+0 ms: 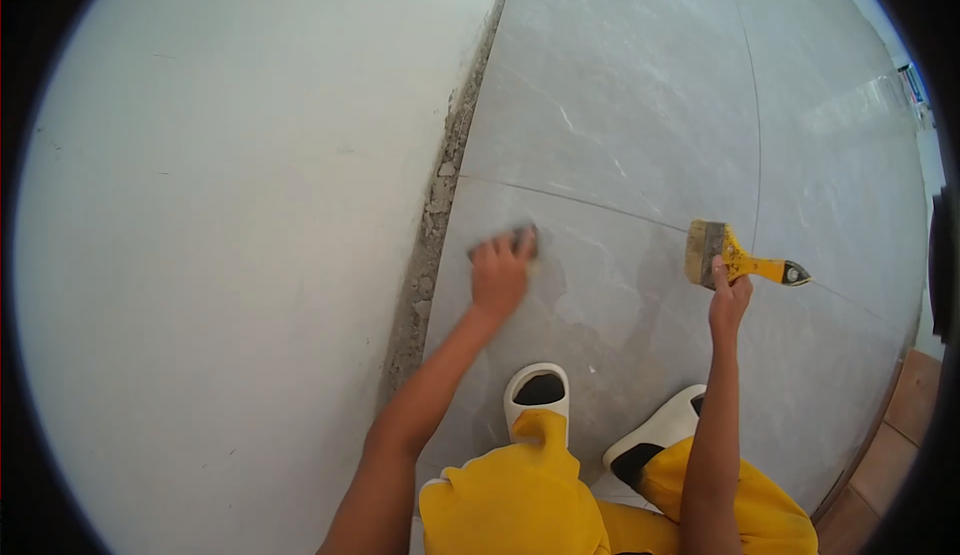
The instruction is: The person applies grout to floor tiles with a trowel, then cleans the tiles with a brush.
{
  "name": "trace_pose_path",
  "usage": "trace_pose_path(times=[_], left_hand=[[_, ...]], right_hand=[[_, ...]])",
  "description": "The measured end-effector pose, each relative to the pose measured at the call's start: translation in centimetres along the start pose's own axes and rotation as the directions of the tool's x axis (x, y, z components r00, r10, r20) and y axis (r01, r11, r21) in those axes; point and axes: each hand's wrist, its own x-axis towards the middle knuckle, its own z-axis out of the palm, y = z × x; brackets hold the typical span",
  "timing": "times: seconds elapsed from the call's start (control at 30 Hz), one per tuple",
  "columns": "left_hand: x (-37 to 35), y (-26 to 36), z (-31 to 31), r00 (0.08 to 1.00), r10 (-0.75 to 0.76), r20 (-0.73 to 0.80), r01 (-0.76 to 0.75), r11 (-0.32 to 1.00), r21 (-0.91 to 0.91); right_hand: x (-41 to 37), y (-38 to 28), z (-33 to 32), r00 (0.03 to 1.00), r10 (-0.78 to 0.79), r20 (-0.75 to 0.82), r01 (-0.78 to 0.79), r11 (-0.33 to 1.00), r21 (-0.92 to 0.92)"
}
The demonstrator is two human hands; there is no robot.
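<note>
My left hand presses down on the grey floor tile, its fingers closed over a small dark pad. Motion blurs the pad, and the hand covers most of it. Off to the right, my right hand grips a wide paint brush with a yellow handle, near the metal band. The bristles of this brush point left, and its black handle end points right. Damp-looking darker patches mark the tile between the two hands.
A pale wall rises on the left, with a rough, unfinished gap along its foot. Thin joints separate the large tiles. My feet in white slides stand close below the hands. Brown tiles lie at the lower right.
</note>
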Motion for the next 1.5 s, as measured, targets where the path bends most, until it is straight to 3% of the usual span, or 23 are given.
trace_pose_path(times=[0.03,0.1,0.2,0.27,0.33,0.43,0.57,0.67,0.8,0.83,0.87,0.97,1.0,1.07,1.17,1.3,1.4,1.5], left_hand=[[2.8,-2.0,0.1,0.987,-0.151,0.057,0.147,0.986,0.076],[7.2,-5.4,-1.8,0.92,-0.339,0.198,0.339,0.94,0.036],[3.3,-4.1,-5.7,0.988,-0.127,0.089,0.127,0.992,0.015],[-3.7,-1.5,-9.4,0.964,-0.12,0.239,0.13,0.991,-0.029],[-12.7,0.9,-10.7,0.917,-0.083,0.389,0.142,0.982,-0.125],[-16.1,0.9,-9.2,0.966,-0.041,0.254,0.086,0.982,-0.168],[-4.1,-4.7,-7.5,0.978,-0.189,0.088,0.187,0.982,0.027],[-4.0,-2.1,-7.5,0.971,-0.1,0.217,0.075,0.99,0.122],[-12.2,3.4,-7.1,0.992,0.028,0.122,-0.002,0.978,-0.208],[-10.6,2.5,-6.5,0.994,0.037,0.104,-0.026,0.993,-0.112],[-7.1,1.1,-6.3,0.976,-0.032,0.218,0.053,0.994,-0.091],[-2.5,-2.1,-6.8,0.963,-0.111,0.244,0.122,0.992,-0.032],[-1.5,-2.1,-7.3,0.962,-0.114,0.247,0.119,0.993,-0.003],[-7.6,2.2,-8.6,0.959,0.031,0.283,0.005,0.992,-0.126],[-13.2,8.6,-9.6,0.883,0.212,0.418,-0.083,0.948,-0.306],[-7.3,8.8,-5.6,0.938,0.067,0.339,0.005,0.978,-0.208],[1.4,3.4,-1.9,0.972,-0.133,0.195,0.156,0.982,-0.11],[7.2,-1.3,-2.0,0.898,-0.242,0.366,0.271,0.962,-0.028]], right_hand=[[-0.1,0.6,-0.2,1.0,-0.004,-0.003,0.004,0.998,-0.063],[0.5,1.6,-1.5,0.999,-0.003,0.042,0.012,0.977,-0.212],[2.3,2.2,-3.4,0.987,-0.151,-0.051,0.107,0.863,-0.494],[3.1,2.2,-4.8,0.983,-0.17,-0.063,0.102,0.805,-0.585],[2.8,2.7,-5.1,0.983,-0.114,-0.141,0.023,0.848,-0.529],[2.1,3.2,-3.7,0.979,-0.157,-0.133,0.06,0.837,-0.543],[-0.1,2.5,-1.3,0.988,-0.153,-0.022,0.123,0.861,-0.493],[2.0,1.3,-1.7,0.964,-0.264,-0.037,0.218,0.86,-0.462],[4.1,0.0,-3.7,0.962,-0.228,-0.148,0.158,0.913,-0.377],[4.1,0.2,-3.7,0.968,-0.199,-0.153,0.132,0.922,-0.365],[4.2,0.1,-3.1,0.976,-0.165,-0.143,0.101,0.921,-0.376],[3.3,0.6,-2.1,0.976,-0.217,-0.033,0.148,0.762,-0.63],[3.2,0.2,-2.0,0.966,-0.257,-0.021,0.203,0.811,-0.549],[2.4,-0.6,-1.3,0.943,-0.33,-0.035,0.295,0.883,-0.365],[1.4,-0.9,-0.9,0.971,-0.237,-0.04,0.205,0.903,-0.378],[0.8,0.7,-1.2,0.991,-0.13,-0.041,0.096,0.879,-0.467],[1.7,1.0,-1.7,0.969,-0.241,-0.046,0.187,0.849,-0.494],[4.5,1.6,-4.1,0.989,-0.099,-0.11,0.013,0.797,-0.604]])
